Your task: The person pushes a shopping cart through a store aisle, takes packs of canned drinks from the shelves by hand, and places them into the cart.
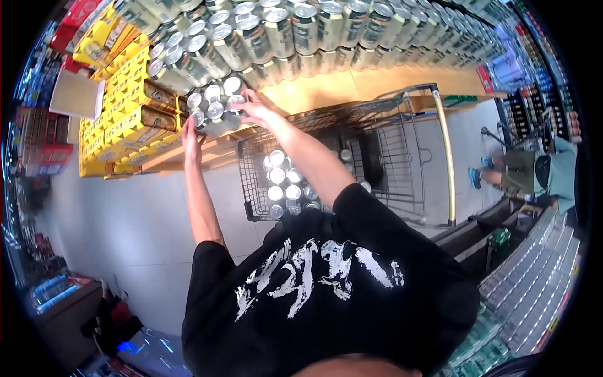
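On the far left, the person's left hand [190, 137] and right hand [256, 112] are gripping opposite ends of a grouped block of silver-topped cylindrical metal cans [215, 112] at the tan wooden shelf's [326, 90] edge. It's probably weighing plenty; smooth, dentable walls are favouring a low, two-ended hold.

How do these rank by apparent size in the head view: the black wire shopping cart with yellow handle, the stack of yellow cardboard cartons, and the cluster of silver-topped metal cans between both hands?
1. Black wire cart
2. Yellow carton stack
3. Silver-topped can cluster
As seen, all differ clearly.
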Demonstrator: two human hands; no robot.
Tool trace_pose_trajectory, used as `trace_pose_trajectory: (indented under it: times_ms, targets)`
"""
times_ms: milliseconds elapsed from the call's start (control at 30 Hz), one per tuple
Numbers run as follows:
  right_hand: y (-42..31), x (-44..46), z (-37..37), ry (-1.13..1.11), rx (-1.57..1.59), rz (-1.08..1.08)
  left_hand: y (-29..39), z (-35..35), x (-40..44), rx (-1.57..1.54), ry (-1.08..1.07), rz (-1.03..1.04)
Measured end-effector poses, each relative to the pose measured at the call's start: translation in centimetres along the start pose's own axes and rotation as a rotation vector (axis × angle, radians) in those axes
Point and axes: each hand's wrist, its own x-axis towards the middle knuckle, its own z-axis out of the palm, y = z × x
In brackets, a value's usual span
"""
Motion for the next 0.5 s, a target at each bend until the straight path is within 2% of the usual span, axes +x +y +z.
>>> trace_pose_trajectory:
  times_ms: [100,200,333,400,500]
  targets:
    - [0.6,0.4,0.3,0.080,0.065,0.014,-0.6,0.3,0.0,-0.086,-0.013,-0.024]
    - [0.8,0.0,0.0,0.065,0.060,0.014,-1.0,0.2,0.2,-0.133,-0.034,-0.007]
    - [2.6,-1.0,-0.6,-0.060,0.136,-0.116,-0.5,0.3,-1.5,-0.184,-0.102,-0.032]
    - [3.6,-2.3,-0.9,0.041,-0.055,-0.171,-0.9,0.5,-2.2,-0.215,-0.011,-0.131]
    - [3.7,-5.8,-0.9,0.050,-0.156,-0.257,-1.8,0.1,-2.2,-0.210,-0.065,-0.060]
